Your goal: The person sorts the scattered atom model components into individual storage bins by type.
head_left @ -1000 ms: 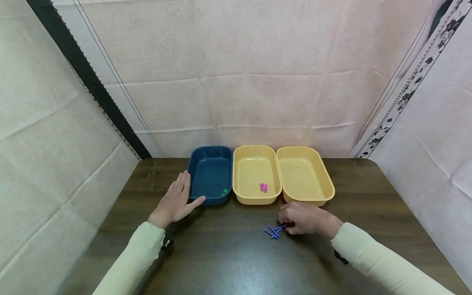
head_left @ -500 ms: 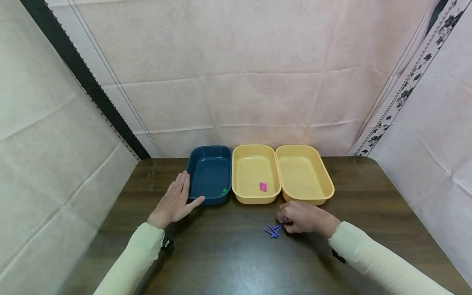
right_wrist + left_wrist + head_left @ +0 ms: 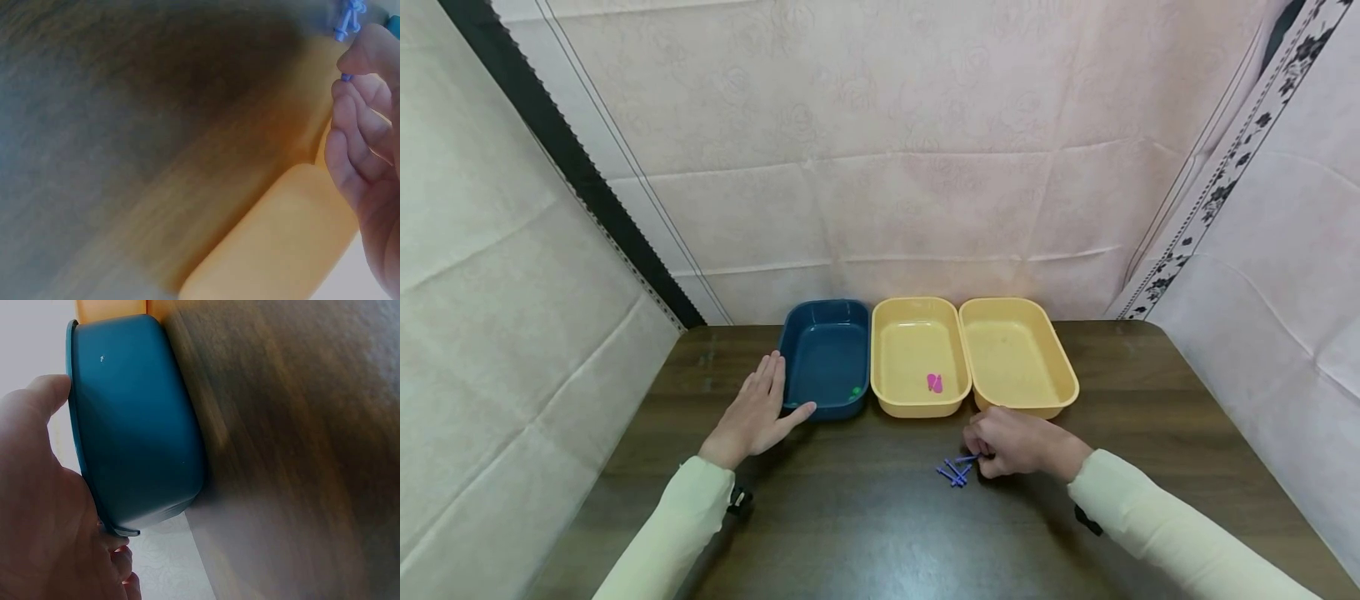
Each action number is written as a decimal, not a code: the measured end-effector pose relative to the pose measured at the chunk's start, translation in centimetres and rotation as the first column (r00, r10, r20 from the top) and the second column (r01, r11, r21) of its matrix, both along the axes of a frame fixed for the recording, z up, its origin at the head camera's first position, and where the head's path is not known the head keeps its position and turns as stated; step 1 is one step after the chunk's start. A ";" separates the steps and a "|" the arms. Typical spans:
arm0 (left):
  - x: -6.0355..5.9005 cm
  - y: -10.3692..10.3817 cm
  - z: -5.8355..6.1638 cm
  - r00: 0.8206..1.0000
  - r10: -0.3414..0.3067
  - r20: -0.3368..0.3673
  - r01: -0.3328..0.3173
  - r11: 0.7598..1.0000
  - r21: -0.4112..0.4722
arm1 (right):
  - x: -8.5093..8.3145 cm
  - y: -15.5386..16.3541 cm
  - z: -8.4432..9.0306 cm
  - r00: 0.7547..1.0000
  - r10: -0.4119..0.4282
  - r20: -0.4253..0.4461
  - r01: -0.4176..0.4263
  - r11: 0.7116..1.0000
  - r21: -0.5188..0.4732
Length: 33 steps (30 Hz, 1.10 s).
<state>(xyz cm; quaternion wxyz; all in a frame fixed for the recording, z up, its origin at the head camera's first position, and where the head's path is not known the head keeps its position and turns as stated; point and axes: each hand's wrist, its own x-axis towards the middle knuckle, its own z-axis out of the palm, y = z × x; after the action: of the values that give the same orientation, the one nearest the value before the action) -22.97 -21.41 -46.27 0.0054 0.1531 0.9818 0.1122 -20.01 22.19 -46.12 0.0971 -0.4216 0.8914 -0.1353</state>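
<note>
My right hand (image 3: 1017, 443) pinches one small violet-blue stick (image 3: 966, 458) between thumb and fingertips, low over the table. In the right wrist view the stick's end (image 3: 345, 77) peeks out by the thumb. Next to it lies a little pile of similar sticks (image 3: 953, 473) with knobbed ends. My left hand (image 3: 752, 412) rests with straight fingers along the left side of a dark blue tray (image 3: 827, 412), its thumb on the front rim. From the left wrist, the thumb (image 3: 53, 394) touches that rim. A small green piece (image 3: 855, 392) sits inside the blue tray.
Two yellow trays stand right of the blue one: the middle tray (image 3: 917, 410) holds pink pieces (image 3: 935, 382), and the right tray (image 3: 1018, 350) is just behind my right hand. A pale cloth wall (image 3: 880, 208) rises behind the brown table (image 3: 850, 525).
The pinched stick has shifted slightly and now lies a little apart from the pile. My right hand has moved slightly left; my left hand stays in place.
</note>
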 end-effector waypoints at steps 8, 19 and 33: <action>0.0 -0.1 0.0 1.000 0.004 -0.001 -0.004 1.000 0.001 | 0.2 0.1 1.5 0.999 0.023 -0.046 -0.025 0.999 -0.035; 0.0 -0.1 0.0 1.000 -0.001 -0.001 0.001 1.000 0.008 | 0.1 0.6 4.5 0.998 0.003 -0.061 -0.004 1.000 -0.025; 0.1 -0.2 0.1 1.000 -0.004 -0.007 0.004 1.000 0.012 | -1.8 2.7 7.7 0.989 -0.042 -0.144 0.041 0.999 -0.008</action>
<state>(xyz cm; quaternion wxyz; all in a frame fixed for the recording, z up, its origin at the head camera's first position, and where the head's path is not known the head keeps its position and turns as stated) -22.86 -21.57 -46.21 0.0015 0.1553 0.9809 0.1173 -21.81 24.92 -38.42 0.0285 -0.4118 0.9043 -0.1088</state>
